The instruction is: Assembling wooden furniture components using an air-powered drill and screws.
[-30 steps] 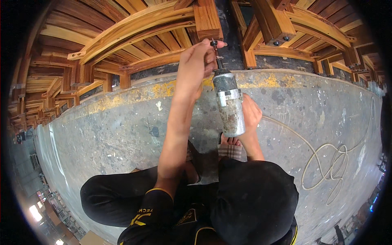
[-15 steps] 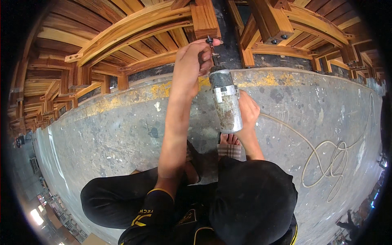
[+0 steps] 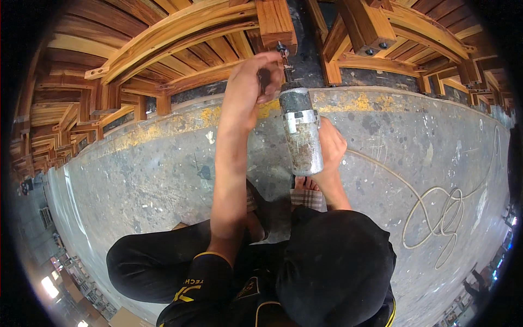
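Observation:
An air drill (image 3: 302, 133), worn silver with a dark front end, is gripped by my right hand (image 3: 331, 144) from its right side; its handle is hidden behind the body. The drill points away from me, toward the end of a square wooden leg (image 3: 277, 27). At the tip of its bit sits a small dark fastener (image 3: 282, 49), close against the leg's end. Just left of the bit is my left hand (image 3: 253, 82), slightly blurred, its fingers curled around something dark in the palm that I cannot make out.
Wooden slatted furniture frames (image 3: 180, 43) line the far side, with more legs at the right (image 3: 365, 32). A pale hose (image 3: 419, 201) lies looped on the stained grey floor (image 3: 152, 185) at right. My foot (image 3: 306, 183) is below the drill.
My left hand has shifted slightly left, and its fingers have drawn off the fastener at the bit's tip. The drill has moved a little away from me, toward the leg.

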### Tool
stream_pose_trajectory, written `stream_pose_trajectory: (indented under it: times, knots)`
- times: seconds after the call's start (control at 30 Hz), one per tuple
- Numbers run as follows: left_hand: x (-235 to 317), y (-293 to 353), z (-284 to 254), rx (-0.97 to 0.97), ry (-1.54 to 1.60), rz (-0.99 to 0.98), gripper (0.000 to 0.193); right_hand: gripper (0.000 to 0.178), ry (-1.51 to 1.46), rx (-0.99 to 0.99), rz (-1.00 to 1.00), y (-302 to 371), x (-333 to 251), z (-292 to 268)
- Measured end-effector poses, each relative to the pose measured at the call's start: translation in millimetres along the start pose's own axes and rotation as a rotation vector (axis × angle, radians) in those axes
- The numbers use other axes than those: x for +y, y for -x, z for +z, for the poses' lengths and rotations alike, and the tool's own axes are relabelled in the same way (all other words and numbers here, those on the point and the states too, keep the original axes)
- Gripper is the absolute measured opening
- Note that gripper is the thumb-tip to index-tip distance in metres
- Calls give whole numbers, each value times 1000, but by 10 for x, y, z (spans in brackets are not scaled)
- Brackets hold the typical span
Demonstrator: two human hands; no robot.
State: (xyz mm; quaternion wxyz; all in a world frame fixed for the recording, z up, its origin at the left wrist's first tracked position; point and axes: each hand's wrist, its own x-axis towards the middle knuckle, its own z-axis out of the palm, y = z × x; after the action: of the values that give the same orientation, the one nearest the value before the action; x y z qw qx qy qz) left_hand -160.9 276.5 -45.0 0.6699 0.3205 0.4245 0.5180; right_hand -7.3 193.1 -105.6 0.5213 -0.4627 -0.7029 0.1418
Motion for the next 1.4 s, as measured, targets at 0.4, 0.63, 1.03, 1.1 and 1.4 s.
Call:
stream_pose_trajectory:
  times: [0.4,0.63,1.03,1.1,1.4]
  knots:
    - [-421,86,-605,177,-110,-166,35,23,-49,11,79,4,-129,42]
    - [-521,82,-790,9,203,-199,47,23,-22,3,86,20,-85,102]
    - [-763,19,-857,52,482,-272,39,22,-55,61,105,-44,-127,141]
    - [-833,-10,-895,48,444,-267,35,22,-55,64,116,-42,-124,135]
    - [-990,28,-974,157,281,-261,29,25,-44,50,67,-24,-87,157]
